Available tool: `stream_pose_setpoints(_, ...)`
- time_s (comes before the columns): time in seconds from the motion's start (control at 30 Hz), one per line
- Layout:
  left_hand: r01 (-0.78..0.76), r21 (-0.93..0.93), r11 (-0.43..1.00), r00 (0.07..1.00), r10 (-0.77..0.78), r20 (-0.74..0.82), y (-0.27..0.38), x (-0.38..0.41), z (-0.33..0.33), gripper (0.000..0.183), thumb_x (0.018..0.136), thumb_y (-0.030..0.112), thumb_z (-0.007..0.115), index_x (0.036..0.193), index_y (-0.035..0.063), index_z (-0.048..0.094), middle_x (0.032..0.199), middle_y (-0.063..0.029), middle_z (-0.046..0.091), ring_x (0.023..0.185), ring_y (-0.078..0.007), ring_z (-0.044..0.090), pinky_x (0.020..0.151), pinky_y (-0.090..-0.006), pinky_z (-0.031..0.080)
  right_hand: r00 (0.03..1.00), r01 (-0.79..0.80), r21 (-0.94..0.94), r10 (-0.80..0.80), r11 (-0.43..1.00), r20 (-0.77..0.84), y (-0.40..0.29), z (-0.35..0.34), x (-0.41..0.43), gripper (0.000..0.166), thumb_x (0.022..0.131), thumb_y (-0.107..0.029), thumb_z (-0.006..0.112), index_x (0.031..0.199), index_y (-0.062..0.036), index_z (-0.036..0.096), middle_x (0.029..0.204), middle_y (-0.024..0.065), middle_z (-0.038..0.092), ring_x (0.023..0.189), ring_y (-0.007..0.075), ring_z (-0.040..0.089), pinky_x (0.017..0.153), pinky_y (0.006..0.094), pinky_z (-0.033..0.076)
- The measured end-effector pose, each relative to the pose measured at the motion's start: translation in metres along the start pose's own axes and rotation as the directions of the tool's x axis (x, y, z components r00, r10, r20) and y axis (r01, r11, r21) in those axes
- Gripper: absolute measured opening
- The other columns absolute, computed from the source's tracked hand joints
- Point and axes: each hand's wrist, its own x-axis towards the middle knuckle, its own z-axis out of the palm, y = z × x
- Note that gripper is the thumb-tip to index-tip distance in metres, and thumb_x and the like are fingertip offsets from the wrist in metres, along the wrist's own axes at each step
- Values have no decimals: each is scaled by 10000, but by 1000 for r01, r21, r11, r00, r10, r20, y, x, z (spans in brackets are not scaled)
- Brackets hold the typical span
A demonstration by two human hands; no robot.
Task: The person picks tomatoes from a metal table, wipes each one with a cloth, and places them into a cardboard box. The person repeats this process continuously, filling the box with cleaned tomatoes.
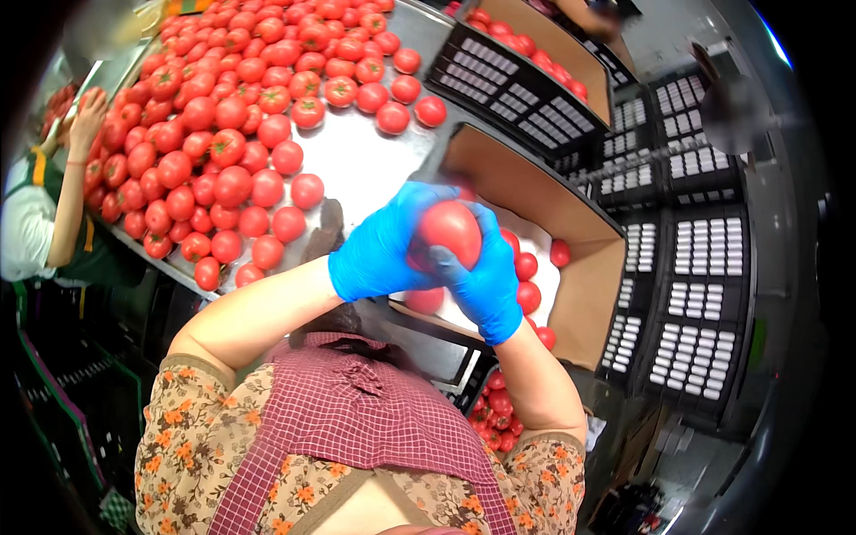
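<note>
Both of my hands, in blue gloves, are together above a cardboard-lined black plastic crate [588, 294]. A large red tomato [453, 227] is between them. My right hand [491, 274] grips it with the thumb across its near side. My left hand [384, 244] curls around its left side, and a darker red patch shows in that palm, too blurred to tell apart. Inside the crate, several tomatoes [528, 297] lie on and around a white liner sheet [550, 281]. My hands and forearms hide part of the crate.
A large heap of tomatoes [221, 114] covers much of the metal table [374, 160]. Another lined crate [511, 90] with tomatoes stands beyond. Stacked black crates [702, 267] rise at right. Below my right forearm sit more tomatoes [498, 408]. A co-worker's hand [90, 117] touches the heap's left edge.
</note>
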Motion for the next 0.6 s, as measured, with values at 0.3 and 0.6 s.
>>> stream_pose_setpoints(0.3, -64, 241, 968, 996, 76, -44, 0, -21, -47, 833, 600, 275, 867, 1326, 131, 486, 1270, -142, 502, 1090, -355, 582, 905, -412, 515, 914, -405, 482, 350, 777, 203, -9, 32, 39, 424, 1013, -390, 454, 1082, -5, 617, 1032, 95, 657, 924, 155, 607, 822, 298, 498)
stream_pose_setpoints(0.6, 81, -295, 952, 865, -214, -453, -79, -35, -129, 799, 702, 138, 809, 1404, 173, 427, 1304, -72, 496, 1126, -205, 553, 876, -370, 531, 923, -317, 363, 195, 876, 333, -7, 62, 43, 234, 1000, -198, 510, 1056, -3, 627, 816, 95, 678, 610, 111, 586, 566, 218, 462)
